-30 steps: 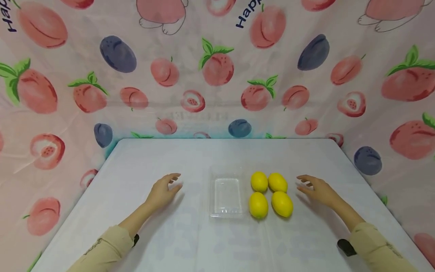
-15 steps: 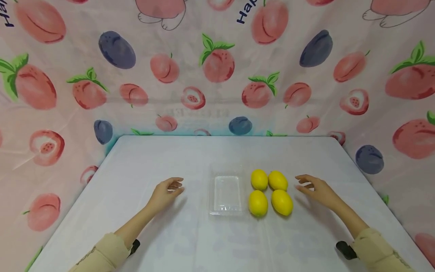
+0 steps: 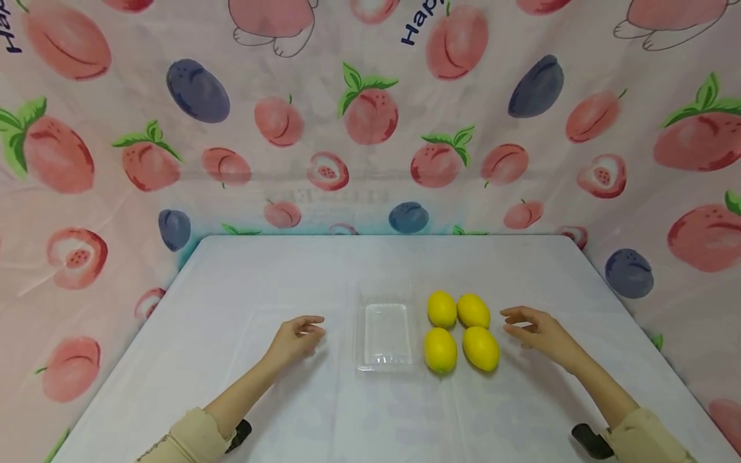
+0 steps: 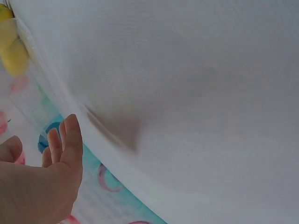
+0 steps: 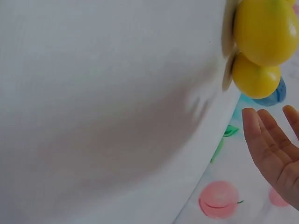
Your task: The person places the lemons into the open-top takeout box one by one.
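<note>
Your right hand (image 3: 541,334), fingers relaxed, empty; lemons (image 3: 462,331) just to its left | left hand (image 3: 295,337) loose, empty; clear tray (image 3: 386,335) just right of it

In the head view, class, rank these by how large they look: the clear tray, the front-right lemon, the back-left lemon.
1. Clear tray, plainly largest.
2. Front-right lemon.
3. Back-left lemon, slightly smaller, but it lies farther from the camera, so the two lemons may really match.

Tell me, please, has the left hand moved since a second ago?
Yes. The left hand has shifted toward the clear tray, closing part of the gap; it holds nothing.
</note>
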